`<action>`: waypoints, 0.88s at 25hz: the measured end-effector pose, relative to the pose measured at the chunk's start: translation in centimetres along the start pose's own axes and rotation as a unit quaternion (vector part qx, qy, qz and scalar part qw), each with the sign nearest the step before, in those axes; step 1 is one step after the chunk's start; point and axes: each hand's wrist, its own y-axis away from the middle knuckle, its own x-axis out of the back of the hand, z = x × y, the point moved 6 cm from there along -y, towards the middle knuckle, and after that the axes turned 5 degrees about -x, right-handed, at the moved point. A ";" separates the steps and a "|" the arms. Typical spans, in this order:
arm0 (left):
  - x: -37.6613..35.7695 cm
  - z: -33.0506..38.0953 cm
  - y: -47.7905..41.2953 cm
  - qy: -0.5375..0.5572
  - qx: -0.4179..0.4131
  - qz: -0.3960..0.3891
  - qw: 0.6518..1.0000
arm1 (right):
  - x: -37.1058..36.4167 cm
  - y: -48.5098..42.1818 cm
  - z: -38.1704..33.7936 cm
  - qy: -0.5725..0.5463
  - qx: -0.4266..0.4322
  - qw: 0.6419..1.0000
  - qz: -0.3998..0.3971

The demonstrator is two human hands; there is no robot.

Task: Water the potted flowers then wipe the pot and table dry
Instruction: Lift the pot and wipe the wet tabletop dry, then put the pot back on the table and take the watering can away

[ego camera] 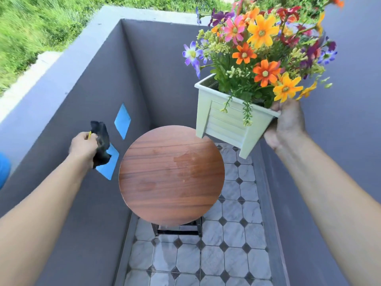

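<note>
A round wooden table (pixel 165 199) stands in the middle, with wet patches (pixel 185 164) on its top. My right hand (pixel 286 124) grips the right corner of a pale green square pot (pixel 224 122), lifted and tilted above the table's far right edge. Bright orange, yellow, pink and purple flowers (pixel 261 48) fill the pot. My left hand (pixel 84 145) is closed on a crumpled dark cloth (pixel 101 145), held in the air left of the table.
Grey balcony walls (pixel 103 83) close in on the left, far side and right. Blue diamond shapes (pixel 122 121) mark the left wall. The floor has pale tiles (pixel 206 261) with dark diamonds. Grass lies beyond the wall.
</note>
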 end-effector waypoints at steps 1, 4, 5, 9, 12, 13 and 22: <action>-0.1 0.1 0.5 0.159 0.070 -0.045 0.984 | -0.9 0.2 0.4 -0.001 -0.005 1.000 -0.012; -0.3 3.5 2.8 0.383 0.066 -0.219 0.895 | -3.4 0.8 2.2 -0.001 -0.032 0.998 -0.047; -0.1 4.8 3.8 0.407 0.045 -0.266 0.872 | -3.8 0.8 3.0 -0.002 -0.046 0.997 -0.057; 1.7 6.4 4.6 0.390 0.014 -0.324 0.862 | -6.4 1.6 7.0 -0.003 -0.107 0.988 -0.114; 3.0 6.2 4.6 0.284 -0.001 -0.250 0.926 | -8.3 3.5 8.7 0.010 -0.120 0.981 -0.151; 3.3 6.2 4.7 0.271 -0.006 -0.221 0.937 | -8.7 3.9 9.1 0.009 -0.122 0.980 -0.156; 1.1 6.9 9.6 0.147 0.015 -0.321 0.935 | -11.0 8.1 9.3 0.074 -0.100 0.965 -0.230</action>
